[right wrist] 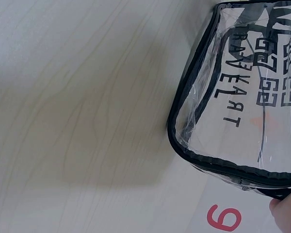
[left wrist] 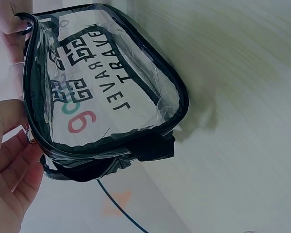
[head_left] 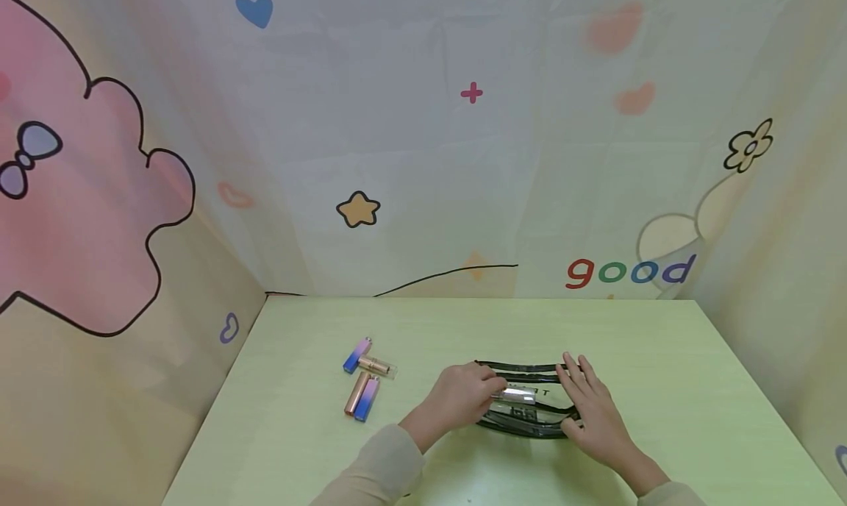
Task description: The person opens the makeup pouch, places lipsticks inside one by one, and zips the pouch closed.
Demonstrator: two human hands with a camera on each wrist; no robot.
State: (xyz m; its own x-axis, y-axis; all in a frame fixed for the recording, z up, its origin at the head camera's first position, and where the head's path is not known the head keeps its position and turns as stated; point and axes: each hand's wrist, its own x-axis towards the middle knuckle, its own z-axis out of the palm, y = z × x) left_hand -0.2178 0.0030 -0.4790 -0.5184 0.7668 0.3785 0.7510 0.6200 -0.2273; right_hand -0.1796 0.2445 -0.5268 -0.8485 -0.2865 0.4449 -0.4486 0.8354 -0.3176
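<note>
A clear pouch (head_left: 529, 426) with black trim, dark lettering and square patterns stands on the table, its zipped side up. My left hand (head_left: 459, 397) is at the pouch's left end and pinches a lipstick tube (head_left: 518, 395) with a clear, shiny casing, lying across the top opening. My right hand (head_left: 598, 421) touches the right end, fingers straight and spread over the far rim, thumb at the near rim. The left wrist view shows the pouch (left wrist: 179, 92) from its left end, beside the curled left fingers (left wrist: 14, 165). One right fingertip (right wrist: 287, 213) meets the pouch's trim in the right wrist view.
Left of the pouch lie two blue-and-pink lipstick tubes (head_left: 367, 399), a rose-gold tube (head_left: 357, 394) and a gold tube with a clear cap (head_left: 377, 366). A printed curtain (head_left: 423, 138) hangs behind and beside the pale table (head_left: 298, 462).
</note>
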